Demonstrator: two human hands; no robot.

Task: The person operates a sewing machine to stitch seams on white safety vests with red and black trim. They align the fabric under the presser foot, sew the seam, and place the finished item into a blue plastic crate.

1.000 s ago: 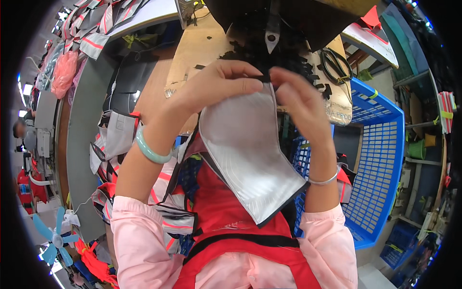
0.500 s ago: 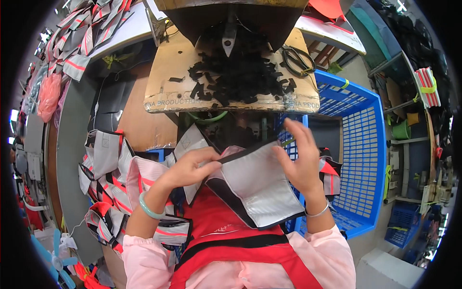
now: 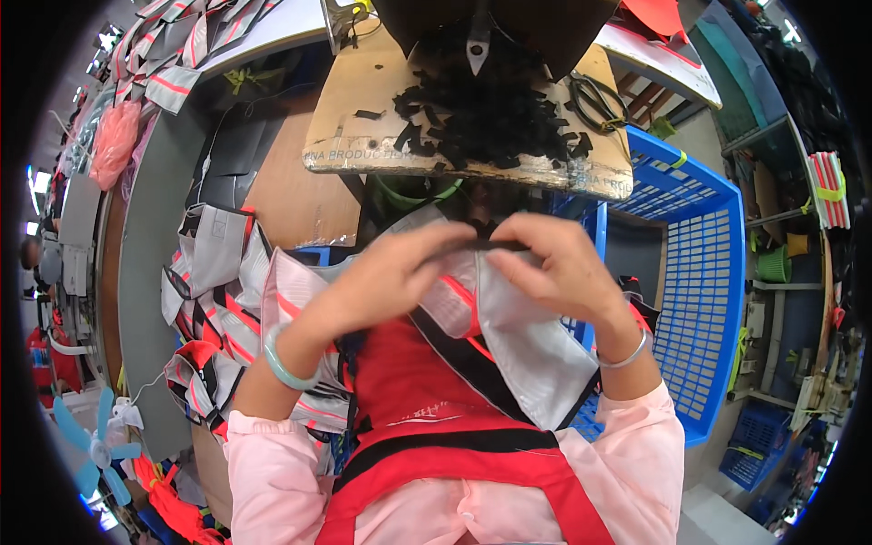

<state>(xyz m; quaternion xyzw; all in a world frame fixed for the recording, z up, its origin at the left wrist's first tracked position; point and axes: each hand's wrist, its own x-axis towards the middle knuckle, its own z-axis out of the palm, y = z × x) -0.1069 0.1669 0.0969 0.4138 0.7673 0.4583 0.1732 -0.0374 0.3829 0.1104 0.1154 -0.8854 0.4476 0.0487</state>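
Observation:
A grey reflective fabric piece point(image 3: 531, 341) with black edging and a pink-red stripe hangs in front of my red apron point(image 3: 400, 372). Along its top black edge, my left hand point(image 3: 395, 272) pinches it with bent fingers, a little blurred. Close beside, my right hand point(image 3: 559, 272) grips the same edge between thumb and fingers. The fingertips nearly meet just below the board's front edge. To the left of my left hand lies a heap of similar grey and pink-striped fabric pieces point(image 3: 218, 250).
Ahead, a wooden board point(image 3: 341, 113) bears a pile of black scraps point(image 3: 490, 123) beneath a dark machine with a pointed metal part point(image 3: 477, 56). Black-handled scissors point(image 3: 595, 100) lie at its right. A blue plastic crate point(image 3: 699, 300) stands right; a blue fan point(image 3: 98, 447) is lower left.
My hands have come together at the fabric's top edge; the right moved inward and down. The piece has turned, showing its pink-striped side. The whole view has shifted slightly.

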